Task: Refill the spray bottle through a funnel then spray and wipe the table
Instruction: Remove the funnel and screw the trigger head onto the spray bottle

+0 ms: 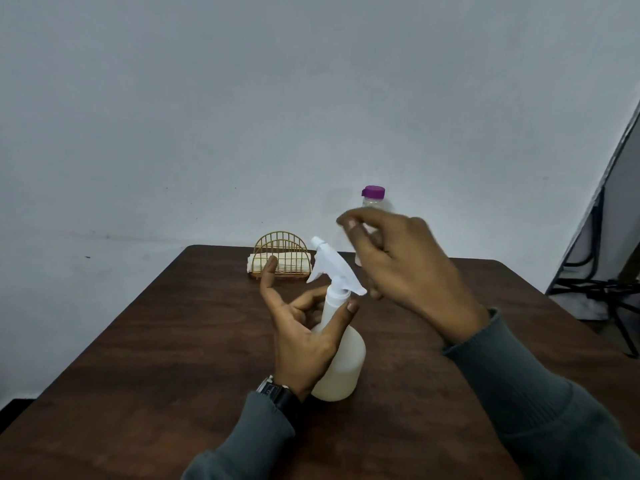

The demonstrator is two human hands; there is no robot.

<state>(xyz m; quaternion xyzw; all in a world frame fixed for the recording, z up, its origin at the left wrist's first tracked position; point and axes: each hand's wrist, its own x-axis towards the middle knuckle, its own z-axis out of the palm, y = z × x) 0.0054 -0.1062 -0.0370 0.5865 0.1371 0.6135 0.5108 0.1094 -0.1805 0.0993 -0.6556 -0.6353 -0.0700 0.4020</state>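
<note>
A white spray bottle (341,365) stands upright near the middle of the dark wooden table (166,358), its white trigger head pointing away to the left. My left hand (304,334) holds the bottle's neck between thumb and curled fingers, the index finger sticking up. Just right of the trigger head hovers my right hand (405,265), fingers loosely bent and holding nothing. A clear bottle with a purple cap (373,195) stands behind my right hand, mostly hidden by it. No funnel is in view.
A gold wire holder with folded white cloths (281,259) sits at the table's far edge by the wall. At the right, beyond the table, black metal stand legs (602,289) are on the floor.
</note>
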